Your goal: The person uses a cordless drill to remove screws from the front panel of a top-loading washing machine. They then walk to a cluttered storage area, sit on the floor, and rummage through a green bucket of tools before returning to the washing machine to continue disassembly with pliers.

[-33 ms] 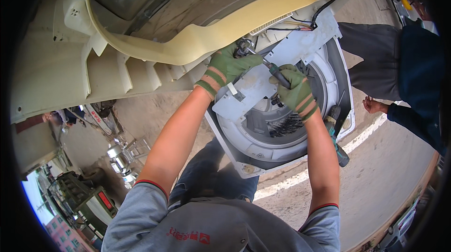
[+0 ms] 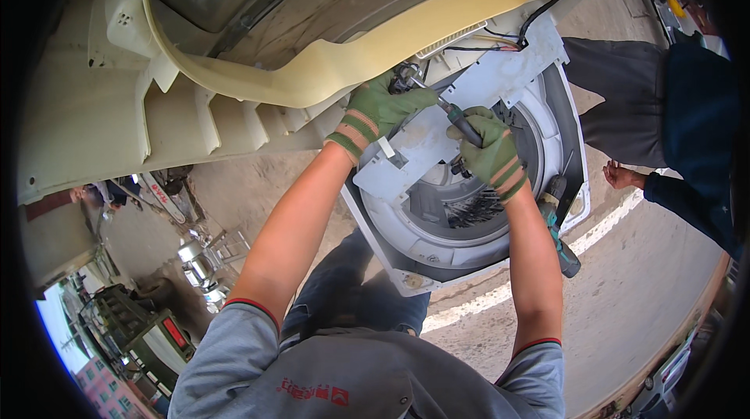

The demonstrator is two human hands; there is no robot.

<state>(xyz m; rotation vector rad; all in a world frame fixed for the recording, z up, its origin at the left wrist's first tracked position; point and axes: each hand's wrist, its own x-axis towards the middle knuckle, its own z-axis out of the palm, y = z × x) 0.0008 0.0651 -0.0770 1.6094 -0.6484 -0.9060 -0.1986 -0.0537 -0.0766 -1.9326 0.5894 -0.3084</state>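
My right hand (image 2: 490,149), in a green glove, is closed around the dark handle of a screwdriver (image 2: 462,124). Its shaft points up and left to a small dark part with a metal piece (image 2: 404,78), where the tip is hidden. Gripping that part is my left hand (image 2: 381,110), gloved alike, under the edge of a tilted cream cover (image 2: 328,67). Beneath both hands lies the open top of a washing machine (image 2: 461,261), its round drum showing. A pale metal plate (image 2: 410,153) crosses the opening, partly covered by my hands.
A teal and black cordless drill (image 2: 568,256) rests at the machine's right edge. Dark wires (image 2: 539,17) run along the cover. Another person's hand (image 2: 619,174) hangs at the right. On the left stand a silver motor-like machine (image 2: 197,267) and a green vehicle (image 2: 152,333).
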